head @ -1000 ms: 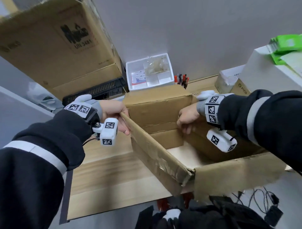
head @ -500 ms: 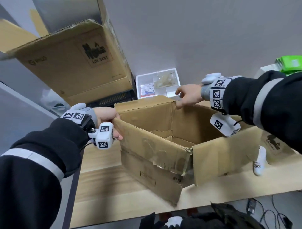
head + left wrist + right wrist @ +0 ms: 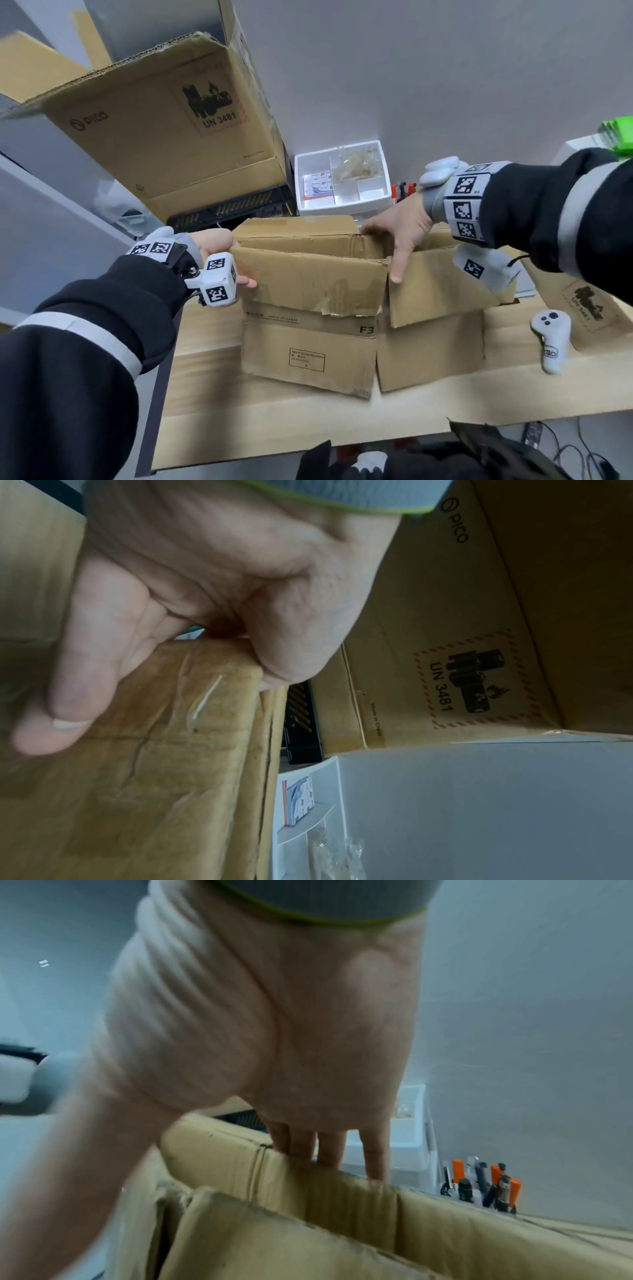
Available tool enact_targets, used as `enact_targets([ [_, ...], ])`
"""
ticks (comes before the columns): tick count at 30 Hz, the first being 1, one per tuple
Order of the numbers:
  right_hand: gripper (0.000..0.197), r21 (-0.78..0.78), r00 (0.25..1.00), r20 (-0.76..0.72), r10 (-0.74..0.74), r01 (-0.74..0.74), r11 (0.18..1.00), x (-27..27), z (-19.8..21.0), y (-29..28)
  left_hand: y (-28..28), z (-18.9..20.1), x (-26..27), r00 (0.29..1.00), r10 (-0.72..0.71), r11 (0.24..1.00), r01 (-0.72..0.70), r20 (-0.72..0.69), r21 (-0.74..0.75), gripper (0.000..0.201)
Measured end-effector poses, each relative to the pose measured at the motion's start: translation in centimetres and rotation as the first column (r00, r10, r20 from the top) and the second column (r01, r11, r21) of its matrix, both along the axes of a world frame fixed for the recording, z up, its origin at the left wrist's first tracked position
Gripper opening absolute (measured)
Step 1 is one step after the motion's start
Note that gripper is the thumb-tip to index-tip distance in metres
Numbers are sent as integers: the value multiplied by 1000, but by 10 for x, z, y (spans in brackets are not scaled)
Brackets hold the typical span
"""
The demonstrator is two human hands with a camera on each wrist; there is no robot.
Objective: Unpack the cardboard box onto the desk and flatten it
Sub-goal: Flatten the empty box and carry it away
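cardboard box (image 3: 308, 308) stood on desk (image 3: 274, 411), centre, walls half collapsed | left hand (image 3: 219, 246) clamped on left flap edge | right hand (image 3: 397, 229) hooked over far rim, thumb inside | flattening judged best done by pressing opposite corners together evenly

Soft, even indoor light fills the room, with no hard shadows and no glare on the grey wall (image 3: 445, 68). The head view bends strongly toward its edges, leaning the big carton (image 3: 164, 123) inward. Both wrist views are smeared close up: the right hand (image 3: 267, 1031) looks washed and blurred, the left hand (image 3: 192, 588) dimmer and warmer.
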State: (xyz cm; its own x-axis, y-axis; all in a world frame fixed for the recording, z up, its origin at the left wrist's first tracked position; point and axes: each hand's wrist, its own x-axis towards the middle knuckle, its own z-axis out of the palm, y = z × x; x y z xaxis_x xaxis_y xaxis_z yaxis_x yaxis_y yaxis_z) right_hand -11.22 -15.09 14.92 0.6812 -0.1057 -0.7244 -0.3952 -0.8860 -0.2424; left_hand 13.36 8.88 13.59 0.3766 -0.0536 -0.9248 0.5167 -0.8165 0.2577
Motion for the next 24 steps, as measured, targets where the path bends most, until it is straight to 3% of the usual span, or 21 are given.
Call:
enact_targets([
  [3,116,-109,995,99,27,-16,994,4,-11,13,0,3,-9,1000,-18,1000,18,17,-11,18],
  [6,76,-190,980,196,25,13,982,6,-28,16,2,4,-15,995,-66,997,67,72,-24,18],
  [10,28,-160,958,287,0,48,986,3,-50,18,12,1,-18,984,-155,985,161,93,-66,13],
  [14,31,-10,931,363,-43,50,999,-6,-56,9,21,-3,-10,961,-252,960,263,115,-96,16],
  [16,28,64,925,372,-84,65,996,-9,-57,2,26,-2,-7,953,-293,947,301,82,-116,37],
  [18,22,155,917,361,-168,119,981,-12,-55,-5,35,-4,-1,920,-390,897,391,44,-205,57],
  [20,21,236,905,341,-255,181,955,-16,-52,-12,48,-9,5,874,-465,824,485,141,-294,49],
  [22,23,305,895,314,-317,221,926,-20,-49,-18,57,-14,9,805,-516,751,589,291,-298,57],
  [24,24,337,892,297,-342,237,911,-21,-49,-20,57,-16,7,647,-613,653,738,453,-171,42],
])
